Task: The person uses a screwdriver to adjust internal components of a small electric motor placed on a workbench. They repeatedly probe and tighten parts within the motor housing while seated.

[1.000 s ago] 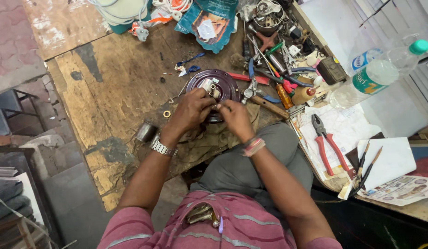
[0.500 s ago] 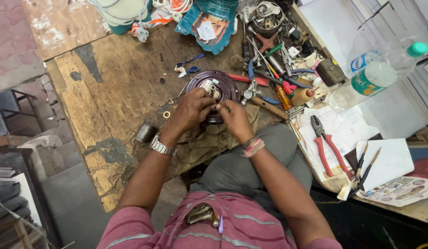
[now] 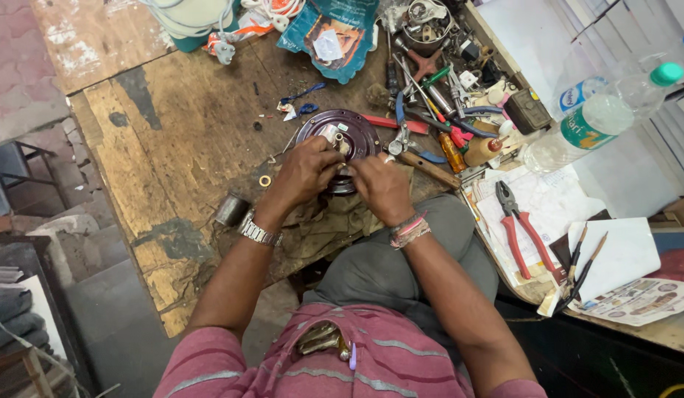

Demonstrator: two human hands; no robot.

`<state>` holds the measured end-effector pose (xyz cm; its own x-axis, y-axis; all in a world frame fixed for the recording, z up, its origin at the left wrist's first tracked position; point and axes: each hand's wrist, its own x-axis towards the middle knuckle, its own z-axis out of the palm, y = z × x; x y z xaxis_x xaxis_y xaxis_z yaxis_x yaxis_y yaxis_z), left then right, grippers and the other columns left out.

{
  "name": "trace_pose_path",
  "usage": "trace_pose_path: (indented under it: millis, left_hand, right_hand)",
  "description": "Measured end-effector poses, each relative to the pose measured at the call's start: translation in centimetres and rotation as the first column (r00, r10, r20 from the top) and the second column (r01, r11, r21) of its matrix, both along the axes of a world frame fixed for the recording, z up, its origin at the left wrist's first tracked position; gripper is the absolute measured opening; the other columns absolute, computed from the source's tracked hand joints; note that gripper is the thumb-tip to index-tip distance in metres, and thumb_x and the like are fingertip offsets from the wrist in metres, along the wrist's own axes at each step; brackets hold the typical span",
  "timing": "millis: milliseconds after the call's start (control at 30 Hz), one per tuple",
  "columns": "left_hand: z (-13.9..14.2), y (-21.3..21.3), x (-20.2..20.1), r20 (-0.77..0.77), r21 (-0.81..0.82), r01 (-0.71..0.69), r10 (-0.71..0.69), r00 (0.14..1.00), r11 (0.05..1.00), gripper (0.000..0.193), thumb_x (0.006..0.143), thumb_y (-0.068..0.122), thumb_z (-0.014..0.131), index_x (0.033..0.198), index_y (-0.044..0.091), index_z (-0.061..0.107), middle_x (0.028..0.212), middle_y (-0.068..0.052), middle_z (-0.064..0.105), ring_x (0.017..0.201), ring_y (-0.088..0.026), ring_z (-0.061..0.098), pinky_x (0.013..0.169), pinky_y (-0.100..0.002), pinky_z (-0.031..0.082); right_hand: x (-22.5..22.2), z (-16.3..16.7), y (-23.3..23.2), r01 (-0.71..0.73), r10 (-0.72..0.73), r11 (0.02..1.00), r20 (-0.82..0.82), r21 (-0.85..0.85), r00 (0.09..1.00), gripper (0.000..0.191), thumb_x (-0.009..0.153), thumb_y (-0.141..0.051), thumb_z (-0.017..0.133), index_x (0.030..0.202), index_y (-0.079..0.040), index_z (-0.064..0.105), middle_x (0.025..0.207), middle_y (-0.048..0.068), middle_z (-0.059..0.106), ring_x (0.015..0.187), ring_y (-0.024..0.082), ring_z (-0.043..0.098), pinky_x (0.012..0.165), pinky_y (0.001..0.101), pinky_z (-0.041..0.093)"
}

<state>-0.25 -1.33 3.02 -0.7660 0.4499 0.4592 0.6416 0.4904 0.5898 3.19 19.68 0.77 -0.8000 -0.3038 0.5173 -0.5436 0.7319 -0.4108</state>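
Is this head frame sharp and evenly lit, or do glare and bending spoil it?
Head view: daylight is soft and even, and both hands, left hand and right hand, look sharp on the round metal disc; the white surface at top right is washed out; edges bow slightly, wide-angle style.

We see an even, soft daylight over the wooden counter [image 3: 172, 140], bright but not harsh. Shadows under the left hand [image 3: 306, 171] and right hand [image 3: 380, 184] are weak and short. The plastic bottle [image 3: 600, 118] shows small glare. The edges bend slightly; the centre is sharp.
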Motion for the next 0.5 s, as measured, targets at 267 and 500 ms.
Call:
trace_pose_path:
  millis: [267, 500]
  left_hand:
    - [-0.7, -0.2, -0.2, 0.043, 0.016, 0.003, -0.003, 0.999, 1.0, 0.021, 0.083, 0.008, 0.076, 0.104, 0.009, 0.078, 0.092, -0.009, 0.064, 0.09, -0.03, 0.066, 0.079, -0.042, 0.054]
    - [-0.9, -0.3, -0.3, 0.043, -0.001, -0.008, 0.008, 0.999, 1.0, 0.021, 0.081, 0.009, 0.077, 0.103, 0.008, 0.077, 0.091, -0.009, 0.064, 0.09, -0.029, 0.065, 0.079, -0.041, 0.053]
  right_hand:
    - [0.2, -0.3, -0.4, 0.185, -0.095, 0.965, 0.407, -0.187, 0.908, 0.019, 0.099, -0.026, 0.07, 0.102, -0.008, 0.072, 0.086, 0.006, 0.071, 0.078, 0.025, 0.069, 0.07, 0.0371, 0.052]
    - [1.2, 1.9, -1.2, 0.064, -0.051, 0.995, -0.169, 0.072, 0.984, 0.016, 0.092, -0.011, 0.076, 0.107, -0.008, 0.073, 0.093, 0.006, 0.069, 0.086, 0.026, 0.064, 0.07, 0.0373, 0.052]
